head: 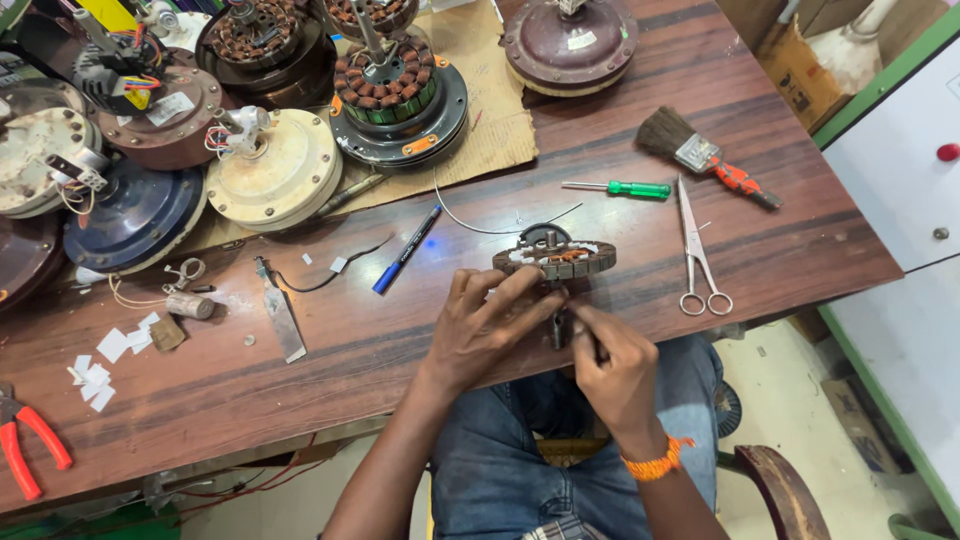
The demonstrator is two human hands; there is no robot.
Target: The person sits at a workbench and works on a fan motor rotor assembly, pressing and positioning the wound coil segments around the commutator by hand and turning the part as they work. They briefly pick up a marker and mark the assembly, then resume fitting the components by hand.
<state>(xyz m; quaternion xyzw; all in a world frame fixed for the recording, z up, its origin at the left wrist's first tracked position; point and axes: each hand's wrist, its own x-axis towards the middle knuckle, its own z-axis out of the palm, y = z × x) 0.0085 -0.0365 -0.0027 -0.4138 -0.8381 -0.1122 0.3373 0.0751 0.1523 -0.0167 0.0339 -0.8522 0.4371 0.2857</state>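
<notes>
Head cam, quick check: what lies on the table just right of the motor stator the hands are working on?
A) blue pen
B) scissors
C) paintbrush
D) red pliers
B: the scissors lie just right of the stator that both hands are working on at the table's near edge.
</notes>
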